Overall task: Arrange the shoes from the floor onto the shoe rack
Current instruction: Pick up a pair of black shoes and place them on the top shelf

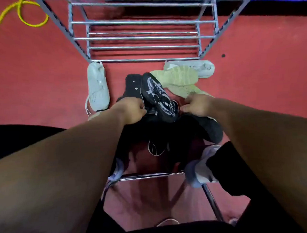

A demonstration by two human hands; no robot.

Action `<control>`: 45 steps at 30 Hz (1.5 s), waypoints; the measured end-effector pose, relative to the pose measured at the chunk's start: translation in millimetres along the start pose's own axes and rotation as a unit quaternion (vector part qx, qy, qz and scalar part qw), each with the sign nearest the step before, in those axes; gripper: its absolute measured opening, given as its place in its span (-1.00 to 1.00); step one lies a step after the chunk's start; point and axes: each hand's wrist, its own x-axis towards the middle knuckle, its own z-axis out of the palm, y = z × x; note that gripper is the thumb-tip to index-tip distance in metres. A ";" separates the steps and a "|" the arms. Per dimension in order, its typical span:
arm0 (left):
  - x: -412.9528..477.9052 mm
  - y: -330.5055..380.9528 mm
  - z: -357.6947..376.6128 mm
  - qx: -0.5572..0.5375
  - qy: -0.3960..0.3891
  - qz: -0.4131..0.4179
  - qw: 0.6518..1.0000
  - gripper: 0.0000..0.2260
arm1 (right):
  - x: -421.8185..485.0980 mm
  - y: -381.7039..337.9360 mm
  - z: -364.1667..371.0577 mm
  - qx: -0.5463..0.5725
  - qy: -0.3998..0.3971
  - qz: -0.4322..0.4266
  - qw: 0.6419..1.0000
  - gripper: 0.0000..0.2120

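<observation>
Below shoe rack (142,35), hands: left hand (131,110), right hand (196,106) grip black shoe (159,96); sole lettering unreadable.

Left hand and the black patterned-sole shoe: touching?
Touching. The head view shows the left hand closed on the black patterned-sole shoe at its heel edge.

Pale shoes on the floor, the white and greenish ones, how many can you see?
4. One white shoe lies left by the rack's front leg, another white shoe right, and two pale green shoes overlap beside it. Arms may hide others.
</observation>
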 end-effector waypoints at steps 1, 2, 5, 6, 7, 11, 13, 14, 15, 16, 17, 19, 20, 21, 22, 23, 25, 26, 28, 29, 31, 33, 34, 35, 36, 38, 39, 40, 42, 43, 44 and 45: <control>4.9 4.1 8.5 0.000 -0.016 0.006 1.000 -0.74 | 1.0 3.5 8.0 -0.004 -0.009 0.010 1.000 -0.55; 9.1 6.0 17.5 -0.010 -0.021 0.004 1.000 -0.76 | 2.1 6.7 14.8 -0.001 -0.007 0.014 1.000 -0.57; 18.6 6.1 49.7 -0.001 -0.069 -0.001 0.998 -0.86 | 8.3 18.9 42.7 0.020 -0.010 0.031 0.999 -0.65; 22.4 5.2 56.8 0.004 -0.086 -0.007 0.996 -0.91 | 11.1 23.9 48.7 0.036 -0.006 0.040 0.999 -0.68; 27.7 4.3 62.8 0.004 -0.096 -0.010 0.995 -0.93 | 15.2 30.0 54.5 0.052 -0.003 0.051 0.997 -0.68; 45.3 12.6 75.4 -0.020 -0.119 -0.034 0.992 -0.68 | 23.5 41.3 71.6 0.079 -0.019 0.067 0.995 -0.53; 51.7 16.5 80.9 -0.028 -0.136 -0.057 0.989 -0.60 | 29.4 45.7 75.0 0.079 -0.007 0.049 0.996 -0.47; 54.8 17.8 84.0 -0.030 -0.147 -0.066 0.987 -0.57 | 32.9 48.1 76.3 0.077 0.002 0.045 0.996 -0.45; 58.4 17.8 87.7 -0.030 -0.158 -0.074 0.984 -0.52 | 36.0 49.9 77.0 0.077 0.014 0.045 0.996 -0.45; 61.1 18.6 91.1 -0.030 -0.170 -0.082 0.982 -0.45 | 38.7 51.8 77.3 0.081 0.022 0.050 0.995 -0.46; 62.7 19.6 94.6 -0.031 -0.176 -0.091 0.980 -0.39 | 40.9 53.5 78.0 0.090 0.029 0.056 0.994 -0.48; 65.4 20.2 102.1 -0.020 -0.177 -0.105 0.978 -0.30 | 44.3 57.1 79.6 0.111 0.031 0.063 0.991 -0.54; 66.2 20.8 104.4 -0.009 -0.176 -0.109 0.978 -0.28 | 45.7 58.6 80.4 0.116 0.029 0.063 0.991 -0.55; 67.0 21.4 106.4 -0.002 -0.175 -0.112 0.978 -0.30 | 47.5 59.4 81.1 0.120 0.031 0.061 0.990 -0.53; 67.5 22.6 107.3 0.006 -0.173 -0.114 0.978 -0.34 | 48.7 59.5 81.1 0.124 0.034 0.058 0.990 -0.48; 67.9 23.5 107.7 0.015 -0.168 -0.115 0.979 -0.40 | 49.9 59.5 81.0 0.127 0.035 0.053 0.990 -0.43; 67.9 23.8 105.3 0.050 -0.150 -0.117 0.980 -0.55 | 51.4 57.9 80.8 0.122 0.022 0.045 0.991 -0.37; 67.7 22.0 103.7 0.070 -0.137 -0.122 0.981 -0.60 | 51.9 56.7 81.4 0.110 0.010 0.039 0.993 -0.40; 65.5 15.4 101.6 0.100 -0.109 -0.124 0.981 -0.64 | 53.1 55.4 83.9 0.083 -0.003 0.019 0.996 -0.55; 63.8 11.8 100.4 0.104 -0.102 -0.114 0.983 -0.65 | 52.9 54.4 84.3 0.073 -0.007 0.009 0.997 -0.61; 58.0 6.2 94.3 0.102 -0.117 -0.075 0.985 -0.68 | 48.2 51.1 80.5 0.056 -0.021 -0.006 0.998 -0.65; 47.1 5.3 80.7 0.107 -0.143 -0.038 0.983 -0.72 | 36.8 46.7 70.6 0.037 -0.046 -0.019 0.998 -0.67; 40.9 5.7 72.2 0.109 -0.145 -0.026 0.983 -0.72 | 28.9 44.6 63.7 0.026 -0.058 -0.028 0.998 -0.68; 35.0 5.1 63.3 0.114 -0.145 -0.017 0.983 -0.72 | 21.3 43.3 56.9 0.018 -0.066 -0.038 0.997 -0.70; 28.3 4.9 52.3 0.120 -0.144 -0.010 0.982 -0.73 | 13.7 41.4 49.4 0.015 -0.071 -0.047 0.996 -0.72; 15.0 5.1 27.9 0.122 -0.138 0.007 0.983 -0.77 | -3.2 35.4 31.0 0.014 -0.072 -0.058 0.996 -0.76; 7.5 6.9 13.7 0.119 -0.133 0.013 0.984 -0.79 | -13.3 31.2 19.4 0.008 -0.069 -0.062 0.996 -0.79; 0.7 10.1 -1.3 0.115 -0.132 0.015 0.985 -0.80 | -23.8 26.6 7.0 0.000 -0.061 -0.066 0.996 -0.83; -16.4 18.3 -33.2 0.115 -0.127 0.014 0.985 -0.78 | -47.3 18.1 -19.6 0.008 -0.035 -0.066 0.997 -0.85; -25.6 22.0 -48.9 0.116 -0.118 0.010 0.986 -0.79 | -60.4 14.4 -33.5 0.017 -0.020 -0.060 0.998 -0.80; -34.5 25.4 -64.4 0.109 -0.103 0.007 0.989 -0.81 | -73.8 10.8 -48.3 0.021 -0.004 -0.056 0.998 -0.74; -42.9 27.9 -79.7 0.092 -0.081 0.006 0.992 -0.83 | -86.8 7.3 -63.0 0.022 0.013 -0.054 0.998 -0.69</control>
